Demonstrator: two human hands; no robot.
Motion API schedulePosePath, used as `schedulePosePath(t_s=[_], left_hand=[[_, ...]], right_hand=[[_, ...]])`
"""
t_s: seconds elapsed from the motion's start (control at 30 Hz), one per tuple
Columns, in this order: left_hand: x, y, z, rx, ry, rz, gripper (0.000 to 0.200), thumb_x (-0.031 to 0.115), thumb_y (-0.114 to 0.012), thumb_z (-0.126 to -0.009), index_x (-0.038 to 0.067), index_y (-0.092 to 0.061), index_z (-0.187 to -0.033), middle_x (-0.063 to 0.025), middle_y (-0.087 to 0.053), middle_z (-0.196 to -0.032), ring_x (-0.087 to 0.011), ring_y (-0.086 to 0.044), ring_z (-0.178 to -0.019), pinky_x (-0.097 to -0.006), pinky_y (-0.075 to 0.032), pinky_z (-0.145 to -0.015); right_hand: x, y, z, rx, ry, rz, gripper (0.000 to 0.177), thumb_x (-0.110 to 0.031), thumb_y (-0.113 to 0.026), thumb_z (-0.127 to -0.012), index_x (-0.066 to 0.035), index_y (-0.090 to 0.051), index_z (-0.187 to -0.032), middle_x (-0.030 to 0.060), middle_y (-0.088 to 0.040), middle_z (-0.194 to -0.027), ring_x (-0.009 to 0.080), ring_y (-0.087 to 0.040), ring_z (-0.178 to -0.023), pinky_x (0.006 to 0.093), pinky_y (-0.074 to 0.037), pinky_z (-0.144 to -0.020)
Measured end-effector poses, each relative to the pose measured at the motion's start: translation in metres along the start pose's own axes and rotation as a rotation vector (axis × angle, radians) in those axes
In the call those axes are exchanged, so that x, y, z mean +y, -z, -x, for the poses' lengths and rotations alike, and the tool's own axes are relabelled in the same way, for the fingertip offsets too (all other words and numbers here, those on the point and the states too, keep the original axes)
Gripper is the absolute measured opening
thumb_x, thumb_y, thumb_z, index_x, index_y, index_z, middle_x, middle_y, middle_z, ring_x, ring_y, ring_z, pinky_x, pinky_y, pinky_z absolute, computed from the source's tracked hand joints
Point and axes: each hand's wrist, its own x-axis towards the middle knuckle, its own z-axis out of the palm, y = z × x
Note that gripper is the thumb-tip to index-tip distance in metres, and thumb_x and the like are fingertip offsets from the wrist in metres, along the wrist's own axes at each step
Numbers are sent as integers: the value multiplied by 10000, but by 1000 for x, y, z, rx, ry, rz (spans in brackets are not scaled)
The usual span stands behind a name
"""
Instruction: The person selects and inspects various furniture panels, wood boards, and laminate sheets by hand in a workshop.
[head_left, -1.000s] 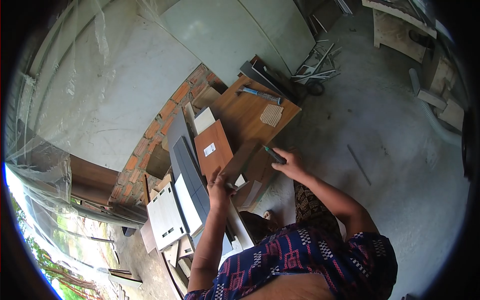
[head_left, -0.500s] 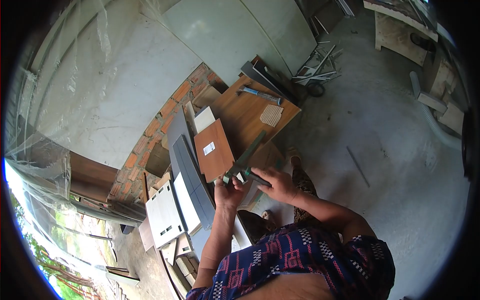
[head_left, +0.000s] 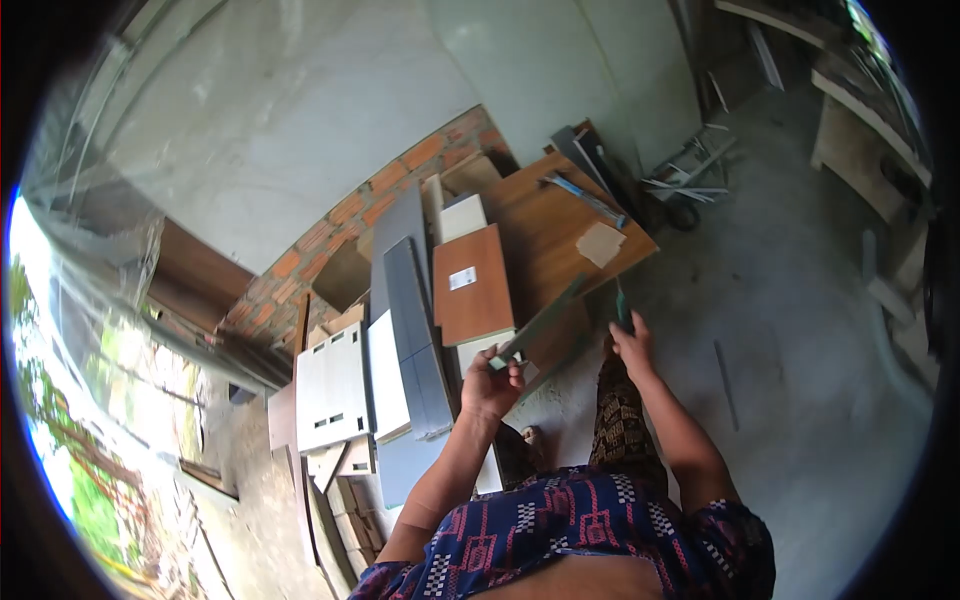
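Note:
My left hand (head_left: 490, 388) is closed around the near end of a long, narrow grey-green strip (head_left: 543, 318), which slants up and away to the right over the boards. To the right, apart from the strip, my right hand (head_left: 634, 346) grips a tool with a dark green handle (head_left: 623, 308). A thin tip seems to point away from me, but blur hides the tool's exact kind. Just beyond my left hand lies a reddish-brown board (head_left: 475, 300) with a white label.
A hammer (head_left: 585, 195) and a torn cardboard piece (head_left: 600, 245) lie on a large brown panel (head_left: 530, 205). Dark grey boards (head_left: 415, 350) and a white slotted panel (head_left: 335, 390) are at left. A thin rod (head_left: 725, 385) lies on the floor at right.
My right hand has moved right, away from the strip and my left hand, with the tool now pointing away from me. My left hand still holds the strip. The view has shifted.

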Motion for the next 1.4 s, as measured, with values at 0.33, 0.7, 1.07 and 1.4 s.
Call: schedulePosePath(t_s=[0.33, 0.7, 1.07, 1.4], left_hand=[[39, 28, 15, -273, -386, -44, 347, 256, -542, -820, 105, -502, -1129, -62, -546, -838, -209, -514, -607, -286, -401, -514], [70, 44, -25, 10, -577, -218, 511, 206, -477, -876, 171, -287, -1349, -71, -410, -1195, -188, -514, -638, -291, -449, -544], [74, 66, 44, 1, -552, -250, 754, 157, -507, -853, 152, -21, -1429, -183, -274, -1388, -406, -452, -1106, -449, -458, -858], [152, 260, 94, 649, -930, 217, 626, 268, -551, -826, 55, -267, -1342, -210, -274, -1338, -397, -347, -1199, -547, -348, -942]], right_hand=[[88, 73, 133, -191, -313, 76, 116, -129, -599, -807, -48, -523, -842, 33, -545, -619, 135, -517, -477, 274, -408, -462], [97, 75, 134, -269, -373, 114, 116, -83, -593, -804, -23, -508, -857, 53, -541, -633, 153, -533, -504, 275, -432, -490], [110, 84, 124, -284, -452, 124, 156, -111, -580, -826, -29, -496, -928, 69, -547, -654, 171, -534, -513, 306, -443, -489], [110, 76, 124, -261, -481, 119, 118, -117, -575, -808, -62, -494, -873, 70, -541, -611, 185, -520, -484, 327, -417, -469]])
